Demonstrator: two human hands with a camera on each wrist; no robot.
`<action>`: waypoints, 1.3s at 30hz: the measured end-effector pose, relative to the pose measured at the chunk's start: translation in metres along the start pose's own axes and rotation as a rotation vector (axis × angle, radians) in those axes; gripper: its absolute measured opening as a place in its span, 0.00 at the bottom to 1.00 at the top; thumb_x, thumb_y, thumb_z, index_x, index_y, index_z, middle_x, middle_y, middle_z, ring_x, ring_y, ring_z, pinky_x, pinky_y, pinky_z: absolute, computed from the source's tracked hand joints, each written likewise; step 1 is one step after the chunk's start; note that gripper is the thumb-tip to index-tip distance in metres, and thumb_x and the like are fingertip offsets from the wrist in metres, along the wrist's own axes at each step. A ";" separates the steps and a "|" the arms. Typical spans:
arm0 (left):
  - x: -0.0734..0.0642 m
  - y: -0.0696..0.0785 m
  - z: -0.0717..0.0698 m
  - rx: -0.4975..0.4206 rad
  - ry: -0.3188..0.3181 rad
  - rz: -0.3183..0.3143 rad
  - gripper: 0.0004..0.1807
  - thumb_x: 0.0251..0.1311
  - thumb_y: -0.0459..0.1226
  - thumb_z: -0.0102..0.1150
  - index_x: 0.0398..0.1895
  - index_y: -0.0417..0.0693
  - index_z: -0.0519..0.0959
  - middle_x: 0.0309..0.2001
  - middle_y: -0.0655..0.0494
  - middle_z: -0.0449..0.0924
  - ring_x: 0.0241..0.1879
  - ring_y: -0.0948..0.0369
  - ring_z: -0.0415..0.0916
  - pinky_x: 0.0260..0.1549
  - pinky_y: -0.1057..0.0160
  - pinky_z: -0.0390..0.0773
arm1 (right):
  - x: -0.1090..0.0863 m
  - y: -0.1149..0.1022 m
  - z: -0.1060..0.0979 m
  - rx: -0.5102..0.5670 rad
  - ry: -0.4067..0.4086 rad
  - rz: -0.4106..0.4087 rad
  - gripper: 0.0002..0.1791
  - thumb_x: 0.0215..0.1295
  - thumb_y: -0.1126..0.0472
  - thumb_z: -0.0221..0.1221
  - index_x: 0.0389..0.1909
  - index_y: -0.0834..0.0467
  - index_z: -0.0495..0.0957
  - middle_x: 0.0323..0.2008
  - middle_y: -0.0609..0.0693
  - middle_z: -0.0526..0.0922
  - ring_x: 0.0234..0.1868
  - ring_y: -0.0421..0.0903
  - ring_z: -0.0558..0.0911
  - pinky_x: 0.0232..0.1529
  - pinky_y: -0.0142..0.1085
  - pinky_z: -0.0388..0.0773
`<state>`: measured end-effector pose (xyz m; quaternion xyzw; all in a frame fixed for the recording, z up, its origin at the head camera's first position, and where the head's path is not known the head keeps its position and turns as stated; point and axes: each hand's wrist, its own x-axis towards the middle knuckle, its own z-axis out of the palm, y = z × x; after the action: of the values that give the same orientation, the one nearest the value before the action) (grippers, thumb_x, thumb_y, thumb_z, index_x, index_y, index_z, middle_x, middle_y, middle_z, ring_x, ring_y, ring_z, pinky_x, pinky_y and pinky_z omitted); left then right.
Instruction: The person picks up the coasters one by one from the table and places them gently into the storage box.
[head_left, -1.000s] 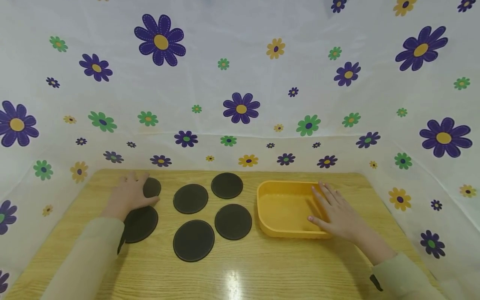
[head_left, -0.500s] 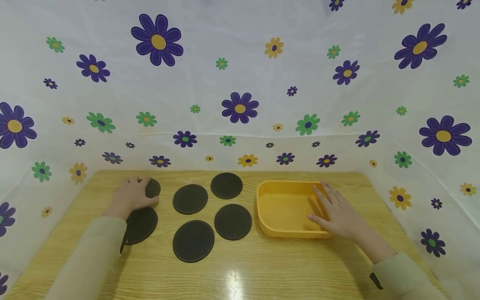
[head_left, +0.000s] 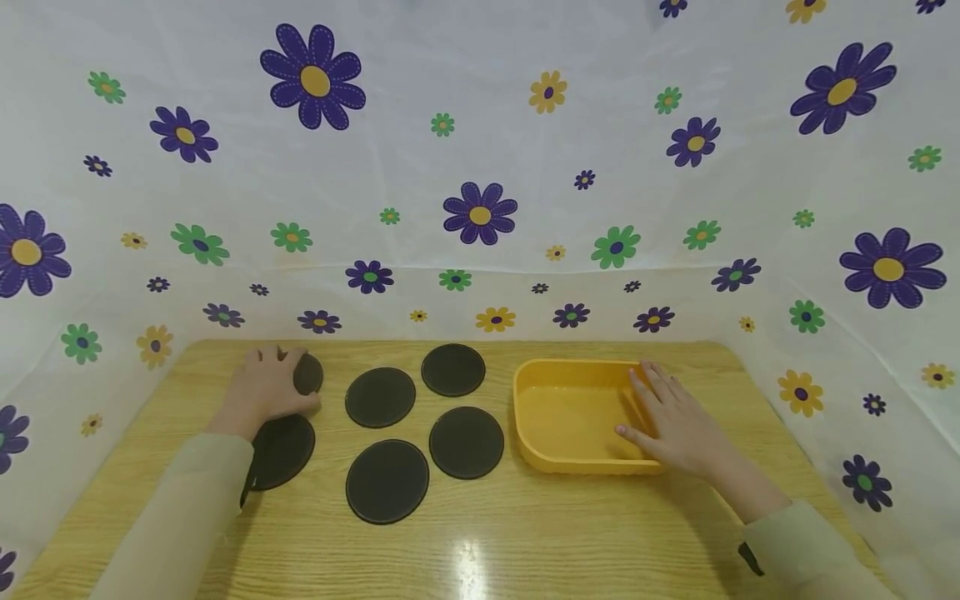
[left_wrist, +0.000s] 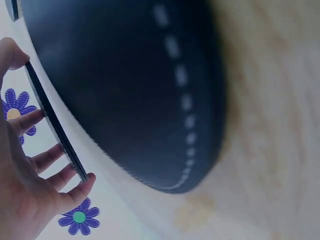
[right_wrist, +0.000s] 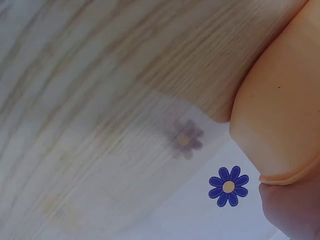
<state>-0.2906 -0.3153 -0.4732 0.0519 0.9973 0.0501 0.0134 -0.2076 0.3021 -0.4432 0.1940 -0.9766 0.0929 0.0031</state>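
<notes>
A black round coaster (head_left: 308,375) at the table's back left is pinched by its edges in my left hand (head_left: 266,387). Seen edge-on in the left wrist view, the coaster (left_wrist: 56,122) runs between the thumb and the fingertips. Under the left wrist lies another dark coaster (head_left: 285,450), large in the left wrist view with white stitching along its rim. My right hand (head_left: 686,429) rests over the right side of a yellow tray (head_left: 558,421), fingers spread and fairly straight, thumb inside. The right wrist view has the tray's outer wall (right_wrist: 280,95) close up.
Between the left hand and the tray lie several more black coasters: one (head_left: 380,397) and another (head_left: 453,370) toward the back, others (head_left: 467,442) (head_left: 387,482) nearer. The wooden table (head_left: 525,533) ends at a white flowered cloth (head_left: 405,167) at the back and sides.
My left thumb and fingers have drawn in around the back left coaster's edges, and that coaster has shifted slightly. My right hand and the tray have stayed in place.
</notes>
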 end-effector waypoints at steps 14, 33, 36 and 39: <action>-0.003 0.033 -0.018 0.039 0.044 0.093 0.54 0.48 0.60 0.70 0.77 0.43 0.67 0.67 0.24 0.63 0.64 0.26 0.64 0.57 0.23 0.73 | 0.000 0.001 0.003 -0.003 0.016 0.010 0.54 0.76 0.35 0.54 0.83 0.72 0.48 0.84 0.69 0.45 0.85 0.68 0.48 0.82 0.62 0.49; -0.006 0.135 -0.040 0.032 0.134 0.352 0.48 0.48 0.57 0.70 0.75 0.51 0.71 0.66 0.32 0.68 0.64 0.33 0.66 0.57 0.31 0.76 | -0.001 0.000 0.006 -0.001 0.013 0.013 0.54 0.76 0.36 0.54 0.82 0.73 0.47 0.84 0.70 0.44 0.85 0.68 0.48 0.85 0.57 0.44; -0.004 0.153 -0.041 0.042 0.141 0.388 0.49 0.47 0.58 0.71 0.76 0.54 0.71 0.67 0.33 0.68 0.65 0.35 0.67 0.57 0.33 0.77 | -0.002 0.001 0.006 -0.002 0.015 0.016 0.54 0.76 0.36 0.54 0.82 0.73 0.47 0.84 0.70 0.45 0.85 0.68 0.48 0.84 0.58 0.45; -0.002 0.171 -0.042 0.070 0.144 0.420 0.50 0.47 0.60 0.72 0.76 0.56 0.70 0.69 0.34 0.68 0.66 0.36 0.67 0.58 0.34 0.77 | -0.001 0.002 0.007 -0.004 0.022 0.017 0.55 0.76 0.35 0.54 0.82 0.73 0.47 0.84 0.70 0.45 0.85 0.68 0.48 0.84 0.58 0.45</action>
<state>-0.2729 -0.1502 -0.4138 0.2554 0.9641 0.0206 -0.0702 -0.2069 0.3030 -0.4507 0.1846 -0.9783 0.0930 0.0132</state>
